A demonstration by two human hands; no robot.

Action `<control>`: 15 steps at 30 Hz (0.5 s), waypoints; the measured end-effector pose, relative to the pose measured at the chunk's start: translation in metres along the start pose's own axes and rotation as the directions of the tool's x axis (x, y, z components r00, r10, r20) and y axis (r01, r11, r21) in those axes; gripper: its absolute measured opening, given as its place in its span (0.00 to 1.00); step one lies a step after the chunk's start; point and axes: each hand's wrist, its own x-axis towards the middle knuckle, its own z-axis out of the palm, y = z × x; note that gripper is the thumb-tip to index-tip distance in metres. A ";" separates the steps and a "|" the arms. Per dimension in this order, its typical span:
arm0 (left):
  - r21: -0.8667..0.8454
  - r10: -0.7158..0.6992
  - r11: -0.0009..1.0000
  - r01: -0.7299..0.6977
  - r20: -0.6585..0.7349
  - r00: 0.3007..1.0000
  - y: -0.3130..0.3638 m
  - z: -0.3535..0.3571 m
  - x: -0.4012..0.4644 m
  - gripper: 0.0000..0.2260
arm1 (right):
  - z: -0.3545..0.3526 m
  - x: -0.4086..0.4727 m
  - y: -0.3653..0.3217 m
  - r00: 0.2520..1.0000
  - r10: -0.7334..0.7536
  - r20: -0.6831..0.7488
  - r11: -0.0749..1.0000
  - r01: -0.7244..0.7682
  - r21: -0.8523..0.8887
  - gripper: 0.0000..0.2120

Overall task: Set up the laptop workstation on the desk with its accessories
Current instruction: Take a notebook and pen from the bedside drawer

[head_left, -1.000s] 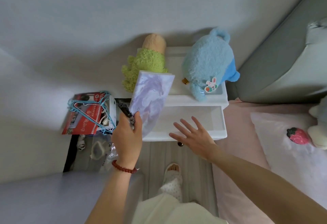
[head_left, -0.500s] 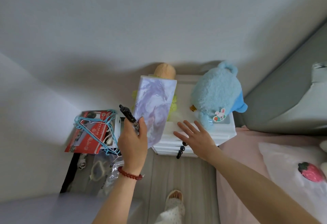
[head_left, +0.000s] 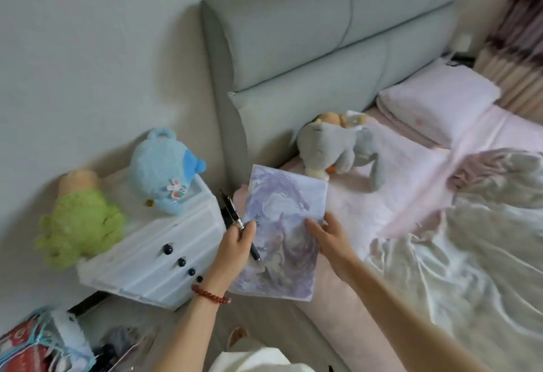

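Observation:
A notebook with a pale purple swirled cover is held in front of me, above the bed's edge. My left hand grips its left edge together with a black pen, which sticks up past the thumb. My right hand holds the notebook's right edge, thumb on the cover and fingers behind it. A red bead bracelet is on my left wrist. No laptop or desk is in view.
A white drawer unit with dark knobs stands left of the bed, carrying a blue plush and a green plush. A grey plush, a pillow and a crumpled blanket lie on the pink bed. A box of clutter sits bottom left.
The drawer went from open to shut, and my view swung right toward the bed. My right hand left the drawer front and took the notebook's right edge. My left hand kept notebook and pen.

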 end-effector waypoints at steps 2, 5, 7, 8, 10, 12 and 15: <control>0.076 -0.018 0.997 0.002 0.217 0.976 0.024 0.082 -0.031 0.14 | -0.085 -0.052 0.028 0.968 0.036 -0.250 0.998 -0.022 0.058 0.05; 0.093 -0.017 0.995 -0.025 0.419 0.908 0.045 0.191 -0.074 0.10 | -0.187 -0.134 0.063 0.838 0.037 -0.545 0.995 0.018 0.096 0.08; 0.026 0.000 1.000 -0.015 0.498 0.867 0.050 0.253 -0.103 0.09 | -0.238 -0.192 0.080 0.735 0.045 -0.677 0.996 0.023 0.090 0.06; 0.042 0.011 0.998 -0.041 0.549 0.836 0.052 0.292 -0.124 0.10 | -0.269 -0.229 0.093 0.659 0.063 -0.750 0.993 0.032 0.111 0.06; 0.143 0.009 0.980 -0.138 0.661 0.750 0.050 0.367 -0.175 0.08 | -0.320 -0.308 0.124 0.479 0.130 -0.868 0.984 0.044 0.171 0.05; 0.194 0.017 0.942 -0.275 0.789 0.614 0.043 0.433 -0.231 0.06 | -0.355 -0.381 0.156 0.264 0.203 -0.943 0.973 0.053 0.225 0.07; 0.192 -0.004 0.871 -0.452 0.924 0.383 0.029 0.514 -0.316 0.07 | -0.385 -0.470 0.194 -0.004 0.300 -0.954 0.950 0.098 0.298 0.08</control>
